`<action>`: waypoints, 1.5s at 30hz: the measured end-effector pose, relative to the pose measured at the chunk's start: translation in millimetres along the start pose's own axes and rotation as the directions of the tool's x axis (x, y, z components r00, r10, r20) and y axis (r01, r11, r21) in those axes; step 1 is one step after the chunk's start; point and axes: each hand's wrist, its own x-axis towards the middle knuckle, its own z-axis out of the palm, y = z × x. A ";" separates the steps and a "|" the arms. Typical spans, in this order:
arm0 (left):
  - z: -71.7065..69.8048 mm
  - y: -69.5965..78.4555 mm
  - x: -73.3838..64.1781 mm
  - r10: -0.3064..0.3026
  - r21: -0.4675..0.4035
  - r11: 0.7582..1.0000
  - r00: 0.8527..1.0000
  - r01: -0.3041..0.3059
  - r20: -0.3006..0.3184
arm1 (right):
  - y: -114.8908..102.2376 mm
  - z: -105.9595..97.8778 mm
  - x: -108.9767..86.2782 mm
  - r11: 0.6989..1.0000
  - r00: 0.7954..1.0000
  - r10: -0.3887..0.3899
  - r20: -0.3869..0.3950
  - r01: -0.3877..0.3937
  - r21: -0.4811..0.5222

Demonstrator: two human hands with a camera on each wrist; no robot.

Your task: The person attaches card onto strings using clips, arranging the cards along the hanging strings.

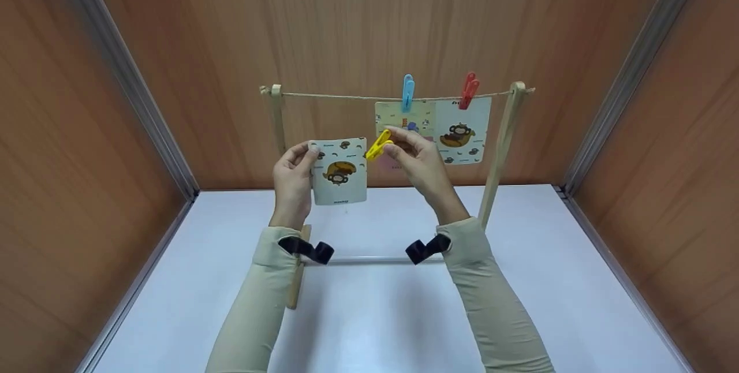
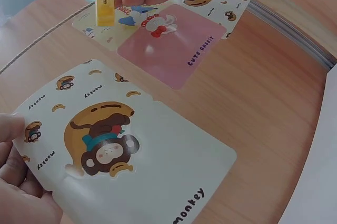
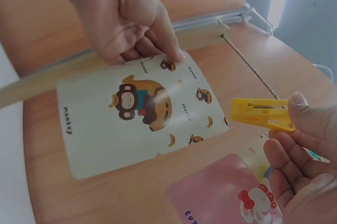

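My left hand (image 1: 293,179) pinches the left edge of a white monkey card (image 1: 339,188) between thumb and fingers. In the left wrist view the card (image 2: 174,150) shows a monkey on a banana and the word "monkey". A yellow clothespin (image 1: 379,145) is pinched between the thumb and fingers of my right hand (image 1: 420,168), beside the card's right edge. In the right wrist view the clothespin (image 3: 260,113) points at the card, apart from it. Both card and clothespin are below the string (image 1: 346,96).
A blue clothespin (image 1: 407,94) clips a yellow-and-pink rabbit card (image 1: 388,110) to the string. Beside it, a red clothespin (image 1: 469,91) holds another monkey card (image 1: 476,130). Wooden posts (image 1: 499,159) carry the string above the white table (image 1: 225,280); wood-grain panels (image 1: 190,32) stand around.
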 end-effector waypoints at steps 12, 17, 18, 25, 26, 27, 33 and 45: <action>12.0 14.2 11.7 0.052 -0.056 0.997 0.999 -0.053 -0.013 | -19.7 4.2 18.3 0.997 0.999 -0.046 -0.011 0.045 -0.058; 18.3 21.7 17.1 0.076 -0.051 0.996 0.997 -0.077 -0.016 | -29.6 2.9 25.5 0.993 0.996 -0.087 -0.026 0.084 -0.080; 19.7 22.9 18.0 0.078 -0.053 0.995 0.997 -0.079 -0.016 | -31.7 2.8 26.9 0.993 0.996 -0.087 -0.030 0.085 -0.077; 25.7 28.7 22.9 0.098 -0.076 0.992 0.994 -0.101 -0.041 | -39.7 5.6 36.4 0.994 0.995 -0.089 -0.033 0.087 -0.061; 26.0 29.4 23.3 0.100 -0.074 0.992 0.994 -0.103 -0.047 | -40.2 6.2 37.6 0.994 0.995 -0.090 -0.032 0.088 -0.057; 26.3 30.1 23.9 0.103 -0.070 0.992 0.993 -0.106 -0.051 | -40.7 6.8 38.9 0.995 0.995 -0.092 -0.031 0.090 -0.049; 29.0 33.7 26.2 0.107 -0.020 0.994 0.993 -0.108 -0.052 | -45.4 10.5 46.0 0.993 0.993 -0.099 -0.056 0.096 -0.068; 35.4 40.1 30.2 0.117 0.012 0.993 0.992 -0.117 -0.044 | -55.1 15.2 55.8 0.996 0.990 -0.077 -0.120 0.071 -0.058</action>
